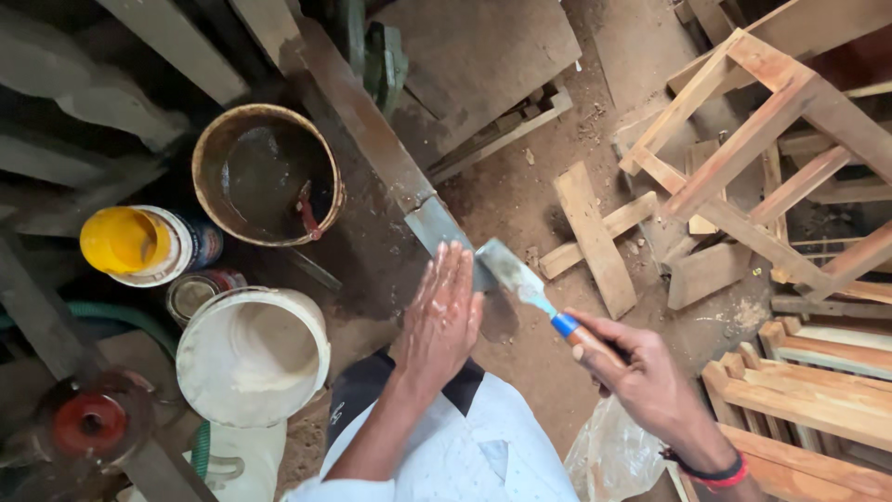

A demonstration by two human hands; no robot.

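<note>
The person's right hand [641,376] is closing its fingers fully around the wooden handle of a broad metal scraper with a blue collar [530,288], holding it with the smeared blade pointing up and to the left. The left hand [441,321] is lying open and flat, fingers stretched out together, pressing on the grey end of a long rusty metal bar [372,139] that is running diagonally across the sawdust-covered floor [520,195]; it is gripping nothing. The scraper's blade is hovering just beside the left fingertips, over the bar's end. A white plastic bucket [253,353] is standing left of that hand, a brown bucket of dark liquid [268,174] beyond it, and a bare wooden stool frame [753,149] is lying to the right.
</note>
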